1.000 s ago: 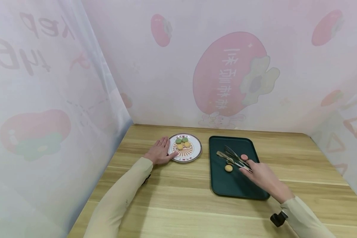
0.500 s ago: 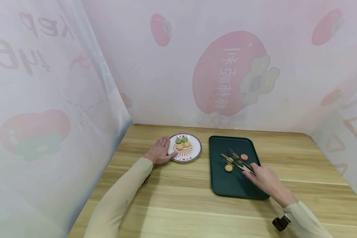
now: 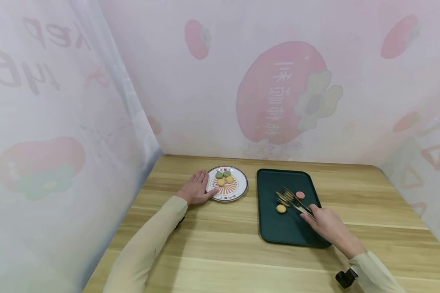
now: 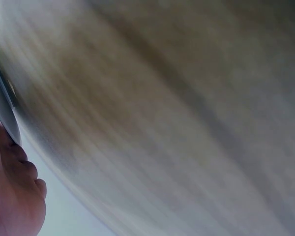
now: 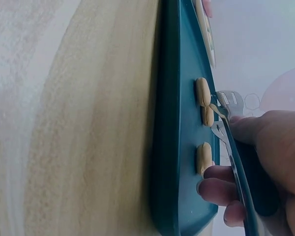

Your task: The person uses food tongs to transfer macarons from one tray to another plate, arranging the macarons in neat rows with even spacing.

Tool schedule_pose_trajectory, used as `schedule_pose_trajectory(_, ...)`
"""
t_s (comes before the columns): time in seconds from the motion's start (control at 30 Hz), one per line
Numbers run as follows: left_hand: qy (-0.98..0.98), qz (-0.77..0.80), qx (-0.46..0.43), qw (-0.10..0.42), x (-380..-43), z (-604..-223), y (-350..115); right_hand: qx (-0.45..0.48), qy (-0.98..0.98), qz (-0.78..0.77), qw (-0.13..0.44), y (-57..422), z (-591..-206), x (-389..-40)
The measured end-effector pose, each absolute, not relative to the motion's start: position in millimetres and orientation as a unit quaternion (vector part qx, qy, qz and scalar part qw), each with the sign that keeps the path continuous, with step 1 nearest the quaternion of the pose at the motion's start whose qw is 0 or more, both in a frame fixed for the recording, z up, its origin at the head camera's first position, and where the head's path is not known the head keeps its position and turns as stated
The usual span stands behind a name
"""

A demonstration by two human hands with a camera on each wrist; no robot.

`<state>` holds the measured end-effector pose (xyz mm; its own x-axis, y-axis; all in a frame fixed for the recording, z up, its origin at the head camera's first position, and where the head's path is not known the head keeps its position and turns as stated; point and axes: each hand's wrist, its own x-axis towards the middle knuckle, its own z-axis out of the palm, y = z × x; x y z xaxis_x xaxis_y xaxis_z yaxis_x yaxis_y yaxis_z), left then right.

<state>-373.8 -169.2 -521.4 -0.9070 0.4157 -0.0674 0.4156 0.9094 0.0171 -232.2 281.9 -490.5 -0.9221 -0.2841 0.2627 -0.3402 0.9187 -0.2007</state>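
My left hand (image 3: 195, 189) lies with straight fingers against the left rim of a white patterned plate (image 3: 239, 191), thumb over its edge. Two green macarons (image 3: 223, 174) and two yellow macarons (image 3: 225, 181) sit on that plate. My right hand (image 3: 328, 224) grips metal tongs (image 3: 303, 210) over a dark green tray (image 3: 278, 228). Slotted, fork-like tips of the tongs hang over a pale macaron (image 5: 207, 116); whether they touch it I cannot tell. A yellow macaron (image 3: 281, 208) lies just in front of the tips, and a pink macaron (image 3: 300, 195) to their right.
The wooden table (image 3: 220, 244) runs up to a pale printed curtain (image 3: 212, 101) at the back. More curtain hangs on the left and right sides. A strip of table separates plate and tray.
The tongs have drawn back slightly to the right and toward me, and their tips stand closer together. My left hand keeps its place at the plate.
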Motion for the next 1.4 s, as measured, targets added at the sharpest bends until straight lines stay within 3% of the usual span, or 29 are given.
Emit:
schedule_pose_trajectory(0.5,0.978,0.001,0.207,0.034,-372.1,-521.8,-169.1,0.154,-0.977,0.114,0.091,284.1,-493.4,-230.6)
schedule_pose_trajectory(1.4,0.979,0.006,0.198,0.038,-375.7,-527.2,-168.9,0.166,-0.974,0.118,0.099,282.7,-493.4,-234.8)
